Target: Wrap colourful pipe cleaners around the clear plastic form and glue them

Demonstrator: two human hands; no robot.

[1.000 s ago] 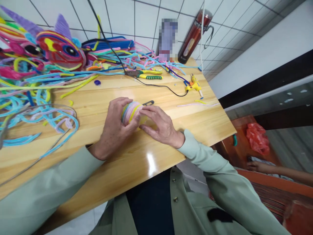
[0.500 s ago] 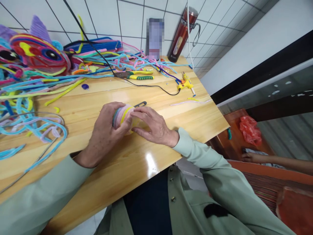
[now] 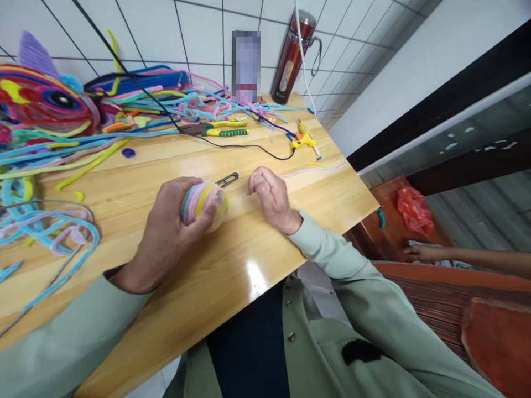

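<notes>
My left hand [image 3: 166,232] is wrapped round a ball of pastel pipe cleaners [image 3: 205,202], pink, blue and yellow, held against the wooden table [image 3: 232,254]. A small black metal clip or scissors handle [image 3: 227,179] lies just beyond the ball. My right hand [image 3: 271,196] rests on the table to the right of the ball, a little apart from it, with its fingers curled in and nothing visible in them.
Loose pipe cleaners [image 3: 53,160] cover the table's left and back. A colourful fish head figure [image 3: 45,102], pliers [image 3: 215,131], a yellow glue gun [image 3: 305,141] with its black cord, and a red flask [image 3: 290,58] stand behind. Another person's hand [image 3: 418,253] lies at the lower right.
My right hand has let go of the ball and moved off to the right. The left hand keeps hold of it. The view has shifted to the right.
</notes>
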